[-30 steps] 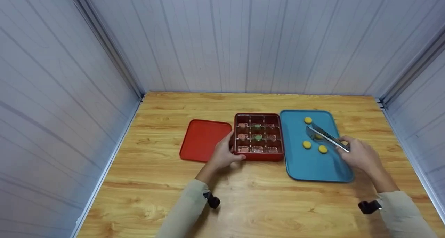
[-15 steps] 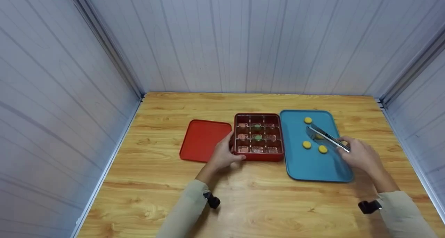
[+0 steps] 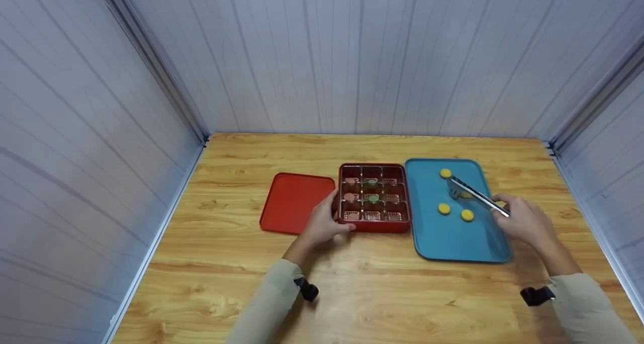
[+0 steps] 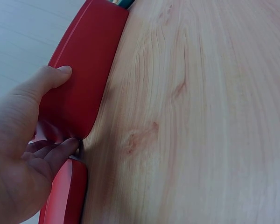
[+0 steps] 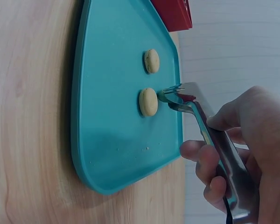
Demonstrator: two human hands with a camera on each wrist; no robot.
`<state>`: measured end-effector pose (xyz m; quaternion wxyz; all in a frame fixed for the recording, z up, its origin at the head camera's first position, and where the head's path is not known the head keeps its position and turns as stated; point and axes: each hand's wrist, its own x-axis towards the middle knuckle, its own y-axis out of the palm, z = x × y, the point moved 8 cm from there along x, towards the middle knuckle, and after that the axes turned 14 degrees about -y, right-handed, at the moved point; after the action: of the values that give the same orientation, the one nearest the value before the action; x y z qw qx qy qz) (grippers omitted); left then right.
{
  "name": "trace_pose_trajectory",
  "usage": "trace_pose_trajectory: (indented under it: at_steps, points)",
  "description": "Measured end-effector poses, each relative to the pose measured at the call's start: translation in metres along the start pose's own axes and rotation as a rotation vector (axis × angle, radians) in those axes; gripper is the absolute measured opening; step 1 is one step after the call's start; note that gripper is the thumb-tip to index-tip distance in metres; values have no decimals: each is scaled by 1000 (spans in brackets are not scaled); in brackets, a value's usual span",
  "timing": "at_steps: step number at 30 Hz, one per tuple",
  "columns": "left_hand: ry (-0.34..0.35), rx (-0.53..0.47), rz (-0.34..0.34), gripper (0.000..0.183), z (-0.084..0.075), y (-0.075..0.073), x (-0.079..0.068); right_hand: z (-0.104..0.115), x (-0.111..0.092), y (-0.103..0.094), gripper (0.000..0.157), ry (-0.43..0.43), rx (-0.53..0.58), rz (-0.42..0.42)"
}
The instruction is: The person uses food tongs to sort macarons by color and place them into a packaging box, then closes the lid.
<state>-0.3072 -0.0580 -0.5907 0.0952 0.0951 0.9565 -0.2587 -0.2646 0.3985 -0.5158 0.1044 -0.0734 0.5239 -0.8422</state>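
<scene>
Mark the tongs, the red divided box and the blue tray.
Tongs (image 5: 230,163): right wrist view, on the metal handle part.
Red divided box (image 3: 380,227): head view, on the outer wall nearest the person.
Blue tray (image 3: 445,241): head view, on the bare surface at its near end.

So I'm basically boxed in here. Straight ahead at 12 o'clock I've got a pale blue-grey back wall with darker streaky lines running up it. Matching left wall at 9, and a right wall at 3. Grey metal-looking corner trim runs up at my 11, same deal at 1. My table is yellowish wood-grain with knots, butting up against the walls, with a pale edge strip along its 9 o'clock side. Light's soft and cool on the panels, with a faint sheen on the wood towards 6.
</scene>
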Motion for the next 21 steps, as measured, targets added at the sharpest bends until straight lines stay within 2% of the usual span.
trace_pose_trajectory:
  at_steps: [2, 8, 15, 21]
  points:
    - [9, 17, -9, 119, 3, 1, 2, 0, -1, 0, 45, -1, -2, -3]
    - [14, -20, 0, 119, 10, 3, 9, 4, -1, -7, 43, -16, -3, -33]
    - [6, -46, 31, 118, -2, 1, -1, 9, 1, -10, 43, -23, -1, -37]
    - [-6, -29, 23, 119, -3, 0, -2, 18, 5, -13, 43, -41, 13, -37]
